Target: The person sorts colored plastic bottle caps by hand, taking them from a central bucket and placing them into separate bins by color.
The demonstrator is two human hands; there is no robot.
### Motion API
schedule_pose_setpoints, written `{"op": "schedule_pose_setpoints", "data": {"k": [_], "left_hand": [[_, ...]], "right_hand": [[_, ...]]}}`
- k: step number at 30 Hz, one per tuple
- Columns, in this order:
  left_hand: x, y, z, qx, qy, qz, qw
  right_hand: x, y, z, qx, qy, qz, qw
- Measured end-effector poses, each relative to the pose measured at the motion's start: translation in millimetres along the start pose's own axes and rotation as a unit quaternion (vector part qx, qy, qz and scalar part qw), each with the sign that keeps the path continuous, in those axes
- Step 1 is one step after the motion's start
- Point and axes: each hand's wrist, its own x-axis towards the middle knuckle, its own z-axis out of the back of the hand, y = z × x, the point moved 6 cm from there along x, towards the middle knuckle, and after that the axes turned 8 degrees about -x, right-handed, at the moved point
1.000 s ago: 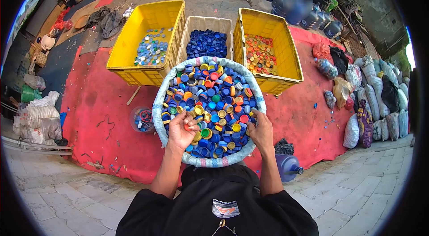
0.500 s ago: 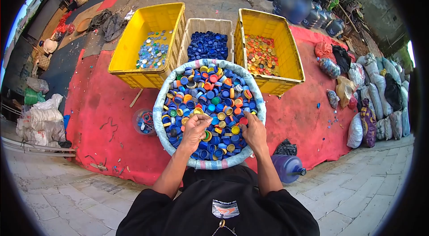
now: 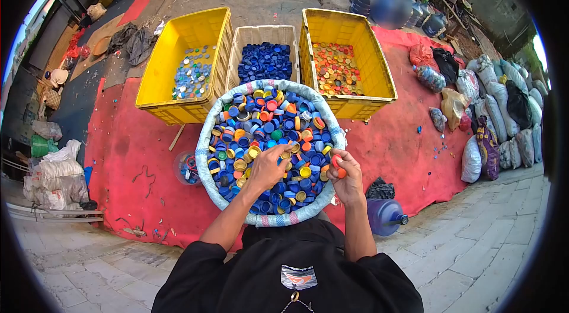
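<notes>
A round basin with a pale blue woven rim (image 3: 205, 129) is heaped with mixed bottle caps, many of them blue, others yellow, orange, red and green. My right hand (image 3: 349, 184) is raised at the basin's right rim, fingers closed on red bottle caps (image 3: 338, 164). Over the middle of the heap, my left hand (image 3: 268, 167) reaches down with bent fingers. A yellowish bottle cap (image 3: 285, 155) shows between its thumb and fingers, partly hidden.
Beyond the basin stand a yellow crate (image 3: 169, 46) with pale caps, a whitish crate (image 3: 234, 58) with dark blue caps, and another yellow crate (image 3: 373, 58) with red and orange caps. A large water jug (image 3: 384, 217) lies at right. Filled sacks (image 3: 498, 114) line the far right.
My right hand has lifted outward to the basin's right rim, now showing red caps in its fingers. My left hand has moved right and slightly up over the heap. The view has shifted slightly.
</notes>
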Motion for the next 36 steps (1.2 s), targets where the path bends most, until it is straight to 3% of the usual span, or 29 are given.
{"op": "schedule_pose_setpoints", "data": {"k": [1, 5, 15, 24, 27, 29, 30, 31, 33, 36], "left_hand": [[3, -6, -3, 0.024, 0.01, -0.045, 0.999], [12, -7, -22, 0.055, 0.089, -0.087, 0.991], [24, -6, -33, 0.076, 0.137, -0.032, 0.987], [25, 5, -30, 0.056, 0.103, -0.023, 0.993], [21, 12, -22, -0.012, 0.028, -0.038, 0.999], [14, 21, -18, -0.085, 0.052, 0.097, 0.99], [11, 22, -16, -0.122, 0.063, 0.163, 0.977], [5, 25, -17, -0.261, 0.055, 0.23, 0.936], [-6, 29, -26, -0.517, 0.037, 0.342, 0.784], [-9, 13, -30, -0.631, 0.043, 0.339, 0.697]], "right_hand": [[-2, -2, 2, 0.035, -0.006, -0.007, 0.999], [-14, -9, 9, 0.117, -0.016, -0.03, 0.993], [-25, -26, 4, 0.097, -0.019, -0.052, 0.994], [-21, -28, 0, 0.081, -0.011, -0.066, 0.994], [-19, -27, 0, 0.083, -0.01, -0.063, 0.995], [-18, -26, -4, 0.081, -0.015, -0.067, 0.994], [-17, -25, -6, 0.08, -0.017, -0.068, 0.994], [-17, -25, -8, 0.081, -0.019, -0.068, 0.994], [-15, -23, -11, 0.085, -0.021, -0.067, 0.994], [-13, -19, -13, 0.103, -0.065, -0.05, 0.991]]}}
